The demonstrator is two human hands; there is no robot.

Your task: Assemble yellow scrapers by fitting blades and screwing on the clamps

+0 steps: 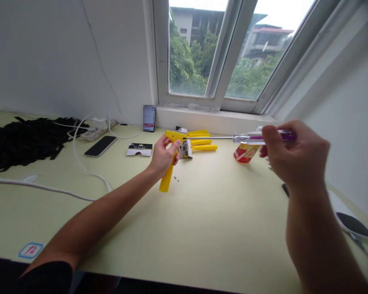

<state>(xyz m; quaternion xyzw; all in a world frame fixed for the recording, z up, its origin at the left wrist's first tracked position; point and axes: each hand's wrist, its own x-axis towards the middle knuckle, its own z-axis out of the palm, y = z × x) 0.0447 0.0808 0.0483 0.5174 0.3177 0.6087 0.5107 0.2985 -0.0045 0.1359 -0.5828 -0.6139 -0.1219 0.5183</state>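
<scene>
My left hand [165,157] is closed around a yellow plastic-handled tool [166,181], held just above the table with its wide head up and its handle pointing down. A screwdriver [248,138] with a clear and purple handle lies level in my closed right hand [294,155]. Its long metal shaft reaches left, and the tip meets the tool's head near a small hole. Whether a screw sits there is too small to tell. Below my left hand, tiny metal screws or nuts [177,179] lie on the table.
Behind my left hand lie several yellow-handled tools [204,142] and a black-and-white card sleeve [140,149]. A red and yellow tub [246,153] stands to their right. Leftward are a phone [101,146], white cables [79,153], a power strip [94,132] and a black strip pile [27,141]. Another phone [149,118] leans by the window.
</scene>
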